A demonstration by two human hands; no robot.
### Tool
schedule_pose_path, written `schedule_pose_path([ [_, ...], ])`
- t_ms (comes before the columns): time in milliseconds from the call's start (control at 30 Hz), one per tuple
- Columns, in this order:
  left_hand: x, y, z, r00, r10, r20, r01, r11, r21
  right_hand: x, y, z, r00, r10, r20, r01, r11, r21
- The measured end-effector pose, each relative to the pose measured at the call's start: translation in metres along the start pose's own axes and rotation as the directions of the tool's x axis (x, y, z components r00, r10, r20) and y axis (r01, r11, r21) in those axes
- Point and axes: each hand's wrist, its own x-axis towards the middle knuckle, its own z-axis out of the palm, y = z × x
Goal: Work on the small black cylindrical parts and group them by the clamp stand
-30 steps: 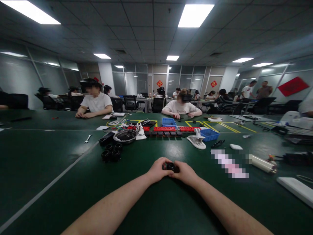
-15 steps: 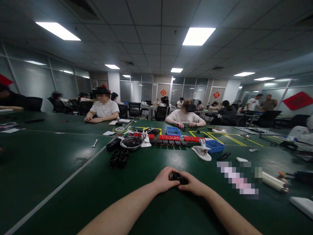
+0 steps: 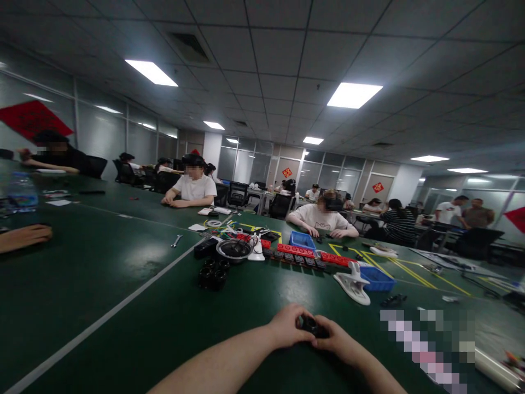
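Near the front of the green table [image 3: 135, 323], a small black part [image 3: 310, 325] with a round opening is gripped from both sides. My left hand [image 3: 289, 326] curls round its left side, thumb and fingers closed on it. On the other side my right hand [image 3: 334, 338] holds it too, its thumb close to the left thumb. The fingers partly cover the part, so its full shape is hidden. Several black round parts [image 3: 213, 273] stand together to the left, beyond my left forearm.
Beyond the hands lie a round dish [image 3: 233, 250], red strips [image 3: 296, 250], a white clip stand [image 3: 353, 284] and blue trays [image 3: 375, 279]. A wrench [image 3: 176, 241] lies left. Another person's hand [image 3: 27, 237] rests at the left edge; people sit across the table.
The view has tilted and turned left, so the scene sits lower and further right. Another person's hand has come into view at the left. Both my hands still hold the black part.
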Motion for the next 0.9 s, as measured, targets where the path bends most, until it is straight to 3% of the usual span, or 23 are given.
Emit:
schedule_pose_path([
  [200, 0.0, -0.003, 0.002, 0.995, -0.087, -0.037, 0.086, 0.996, -0.023, 0.007, 0.0, 0.018, 0.969, 0.009, -0.246, -0.101, 0.927, -0.361],
  [333, 0.0, -0.003, 0.003, 0.992, -0.113, -0.053, 0.111, 0.993, -0.035, 0.006, 0.002, 0.023, 0.957, -0.025, -0.288, -0.122, 0.868, -0.481],
  [667, 0.003, 0.001, -0.002, 0.999, -0.035, 0.005, 0.035, 0.999, -0.012, -0.004, 0.001, 0.002, 0.992, -0.078, -0.102, 0.049, 0.964, -0.262],
  [900, 0.007, 0.002, -0.002, 1.0, -0.007, 0.013, 0.008, 0.998, -0.063, -0.005, 0.001, 0.001, 0.982, -0.114, -0.151, 0.07, 0.96, -0.27],
])
